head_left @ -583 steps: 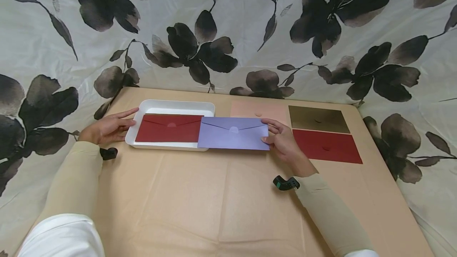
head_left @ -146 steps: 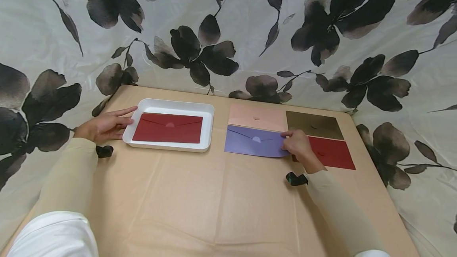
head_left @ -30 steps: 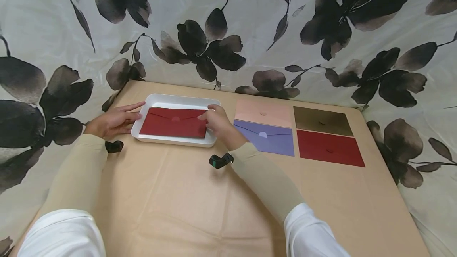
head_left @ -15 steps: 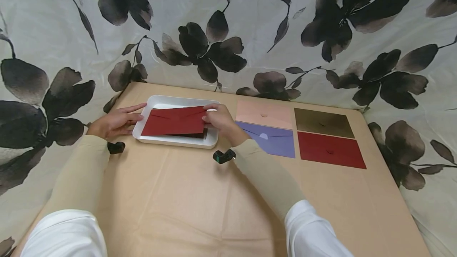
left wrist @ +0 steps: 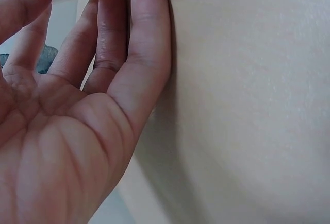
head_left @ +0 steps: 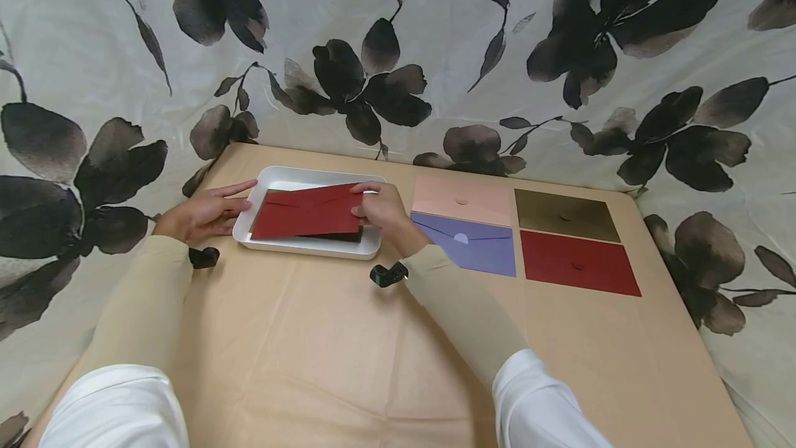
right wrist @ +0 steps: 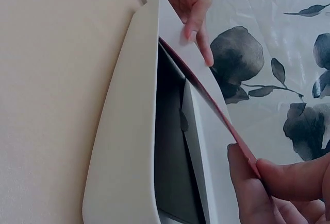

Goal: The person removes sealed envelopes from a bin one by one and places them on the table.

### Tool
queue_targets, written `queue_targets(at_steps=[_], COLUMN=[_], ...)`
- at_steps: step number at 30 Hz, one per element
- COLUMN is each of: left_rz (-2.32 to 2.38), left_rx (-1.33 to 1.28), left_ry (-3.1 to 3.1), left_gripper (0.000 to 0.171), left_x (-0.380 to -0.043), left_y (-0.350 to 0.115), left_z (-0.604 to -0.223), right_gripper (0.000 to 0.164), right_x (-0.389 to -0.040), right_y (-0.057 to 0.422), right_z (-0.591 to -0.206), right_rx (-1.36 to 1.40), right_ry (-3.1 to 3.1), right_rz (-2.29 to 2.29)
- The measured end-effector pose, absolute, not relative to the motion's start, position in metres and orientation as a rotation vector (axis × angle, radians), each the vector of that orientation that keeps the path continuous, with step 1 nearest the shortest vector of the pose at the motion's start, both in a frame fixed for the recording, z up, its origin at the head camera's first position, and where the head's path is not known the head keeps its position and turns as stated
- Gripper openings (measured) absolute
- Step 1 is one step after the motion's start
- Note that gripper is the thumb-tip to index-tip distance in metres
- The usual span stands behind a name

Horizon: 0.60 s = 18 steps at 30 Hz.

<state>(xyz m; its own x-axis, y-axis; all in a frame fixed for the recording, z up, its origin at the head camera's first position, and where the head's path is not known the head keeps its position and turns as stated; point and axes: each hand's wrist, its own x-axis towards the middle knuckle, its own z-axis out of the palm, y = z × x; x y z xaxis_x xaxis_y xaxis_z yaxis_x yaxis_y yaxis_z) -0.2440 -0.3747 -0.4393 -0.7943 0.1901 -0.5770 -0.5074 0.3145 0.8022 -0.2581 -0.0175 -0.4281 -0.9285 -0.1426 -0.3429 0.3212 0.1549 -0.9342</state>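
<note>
A white tray (head_left: 292, 248) stands at the table's left side. My left hand (head_left: 204, 215) rests against its left end with fingers fairly straight; the left wrist view shows the palm (left wrist: 62, 147) and fingers at the tray's edge. My right hand (head_left: 387, 215) pinches the right end of a red envelope (head_left: 305, 213) between thumb and fingers, holding it raised and tilted over the tray. Under it, a dark envelope (head_left: 338, 235) shows inside the tray. From the right wrist view, the red envelope (right wrist: 221, 113) appears edge-on, with a gap between it and the dark envelope.
Right of the tray lie a pink envelope (head_left: 461, 200), a lavender envelope (head_left: 481, 249) below it, a gold-brown envelope (head_left: 566, 216) and another red envelope (head_left: 581, 263). The tan table (head_left: 323, 351) meets a floral cloth (head_left: 460, 19) at the back.
The lavender envelope, earlier held over the tray, lies below the pink one. My right hand has since reached into the tray and lifted the red envelope, exposing the dark one. My left hand stays.
</note>
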Motion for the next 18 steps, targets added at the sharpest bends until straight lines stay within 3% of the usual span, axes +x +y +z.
queue_targets(at_steps=[18], left_rz=[1.501], left_rx=[-0.248], left_ry=[2.006], left_gripper=[0.073], left_x=[-0.245], left_y=[-0.375], left_z=[-0.439], right_gripper=[0.037], right_x=[-0.255], right_y=[0.017], right_z=[-0.415], right_rx=[0.106], right_ry=[2.090], right_rz=[-1.867])
